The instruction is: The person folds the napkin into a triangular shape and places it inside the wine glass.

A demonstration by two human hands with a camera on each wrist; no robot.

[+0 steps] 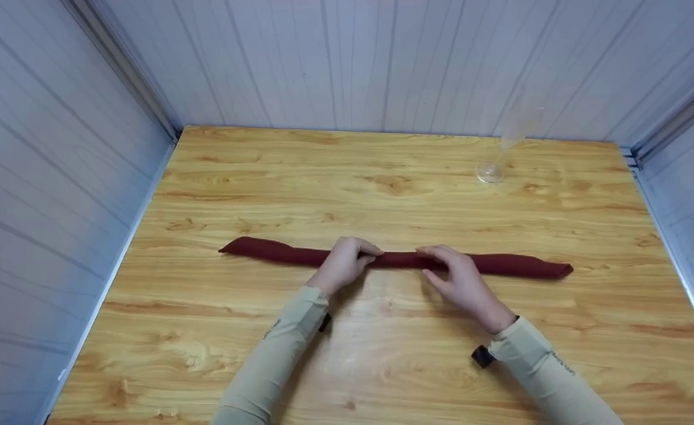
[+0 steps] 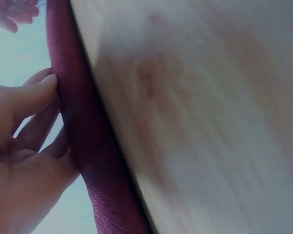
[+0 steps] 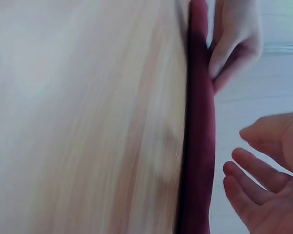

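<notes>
A dark red cloth [image 1: 403, 260], rolled into a long narrow strip, lies across the wooden table with folded, pointed ends. On its middle-left part rests my left hand [image 1: 344, 264]; the left wrist view shows that hand's thumb and fingertips [image 2: 49, 82] touching the roll's edge, fingers loosely bent. My right hand [image 1: 456, 274] hovers over the middle-right part with spread, relaxed fingers. A gap shows between its fingertips [image 3: 234, 168] and the roll in the right wrist view. Stretches of cloth beneath both hands are hidden in the head view.
A clear stemmed glass [image 1: 490, 172] stands upright at the back right of the table [image 1: 353, 189]. Pale panelled walls [image 1: 347, 65] border the table at the back and on both sides. Each sleeved wrist carries a small black device, such as the camera [image 1: 483, 356] on the right.
</notes>
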